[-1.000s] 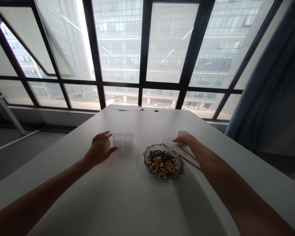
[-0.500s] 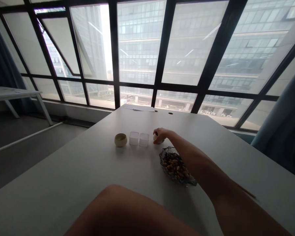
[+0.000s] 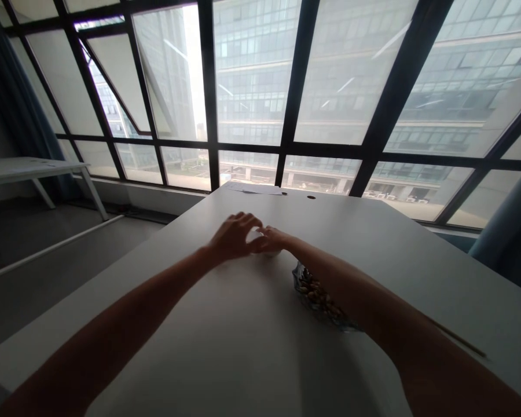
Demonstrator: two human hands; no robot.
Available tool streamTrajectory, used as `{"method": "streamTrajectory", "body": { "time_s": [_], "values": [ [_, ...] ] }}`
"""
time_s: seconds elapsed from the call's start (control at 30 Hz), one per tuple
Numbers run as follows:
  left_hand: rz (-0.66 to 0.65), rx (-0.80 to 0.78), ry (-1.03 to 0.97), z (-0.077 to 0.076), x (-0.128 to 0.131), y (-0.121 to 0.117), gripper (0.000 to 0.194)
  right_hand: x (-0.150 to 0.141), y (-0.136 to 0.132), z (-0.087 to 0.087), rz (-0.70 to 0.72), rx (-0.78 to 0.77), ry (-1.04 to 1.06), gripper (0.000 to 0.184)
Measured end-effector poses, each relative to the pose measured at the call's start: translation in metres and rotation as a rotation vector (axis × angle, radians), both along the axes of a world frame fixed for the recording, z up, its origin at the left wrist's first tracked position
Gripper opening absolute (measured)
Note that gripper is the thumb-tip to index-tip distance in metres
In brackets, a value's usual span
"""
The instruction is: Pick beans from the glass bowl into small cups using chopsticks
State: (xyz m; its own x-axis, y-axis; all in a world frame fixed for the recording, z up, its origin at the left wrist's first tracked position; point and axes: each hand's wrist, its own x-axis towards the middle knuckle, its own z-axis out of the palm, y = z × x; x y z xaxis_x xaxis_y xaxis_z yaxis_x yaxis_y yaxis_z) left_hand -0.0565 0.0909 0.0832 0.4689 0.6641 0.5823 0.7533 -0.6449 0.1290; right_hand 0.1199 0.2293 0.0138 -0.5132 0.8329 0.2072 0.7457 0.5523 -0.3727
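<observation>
My left hand [image 3: 233,234] reaches across the white table [image 3: 226,347], fingers apart and curved downward over the spot where the small cups stand; it hides them. My right hand [image 3: 275,237] lies right beside it, fingertips closed round a small white cup [image 3: 272,252], of which only the lower edge shows. The two hands touch at the thumb. A glass bowl of nuts [image 3: 316,292] sits just behind my right forearm, which covers most of it.
A thin wooden chopstick [image 3: 458,340] lies on the table to the right of my right arm. Papers [image 3: 252,189] lie at the table's far edge by the large window. Another white table [image 3: 30,168] stands at the left.
My left hand has come back up from near my body and now covers the clear cups and the tan cup. The right hand stays on the small white cup. The view has shifted slightly left.
</observation>
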Motion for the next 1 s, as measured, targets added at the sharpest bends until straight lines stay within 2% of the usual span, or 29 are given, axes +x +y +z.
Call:
{"method": "streamTrajectory", "body": {
  "time_s": [0.07,0.13,0.2,0.33,0.4,0.5,0.6,0.63,0.7,0.77,0.83,0.87,0.93,1.0],
  "values": [
    [0.193,-0.106,0.12,-0.012,-0.044,0.041,0.054,-0.013,0.006,0.004,0.002,-0.053,-0.104,0.093],
    [0.299,-0.266,0.207,-0.03,-0.071,0.069,0.064,-0.028,0.012,0.007,0.005,-0.083,-0.185,0.094],
    [0.348,-0.389,0.201,-0.048,-0.084,0.085,0.064,-0.042,0.019,0.009,0.005,-0.089,-0.214,0.092],
    [0.413,-0.434,0.096,-0.076,-0.091,0.106,0.061,-0.067,0.035,0.009,-0.005,-0.085,-0.204,0.089],
    [0.449,-0.432,0.06,-0.082,-0.096,0.117,0.06,-0.078,0.042,0.01,-0.005,-0.085,-0.198,0.087],
    [0.475,-0.412,0.035,-0.082,-0.105,0.13,0.053,-0.087,0.044,0.017,0.005,-0.086,-0.188,0.089],
    [0.487,-0.393,0.018,-0.075,-0.109,0.137,0.045,-0.075,0.032,0.032,0.004,-0.064,-0.191,0.097],
    [0.488,-0.384,0.008,-0.072,-0.109,0.136,0.044,-0.062,0.025,0.037,-0.004,-0.033,-0.187,0.094],
    [0.487,-0.363,-0.019,-0.068,-0.104,0.133,0.042,-0.023,0.007,0.047,-0.023,0.083,-0.136,0.073],
    [0.47,-0.339,-0.048,-0.066,-0.093,0.125,0.041,0.036,-0.014,0.052,-0.085,0.2,-0.063,0.05],
    [0.429,-0.303,-0.081,-0.065,-0.072,0.113,0.041,0.105,-0.039,0.051,-0.254,0.248,-0.07,0.038],
    [0.399,-0.279,-0.097,-0.065,-0.058,0.105,0.042,0.14,-0.053,0.048,-0.371,0.218,-0.11,0.038],
    [0.312,-0.215,-0.13,-0.066,-0.023,0.085,0.044,0.203,-0.082,0.039,-0.586,0.048,-0.228,0.043],
    [0.195,-0.22,-0.139,-0.068,0.017,0.061,0.049,0.247,-0.112,0.026,-0.67,-0.129,-0.338,0.046]
  ]
}}
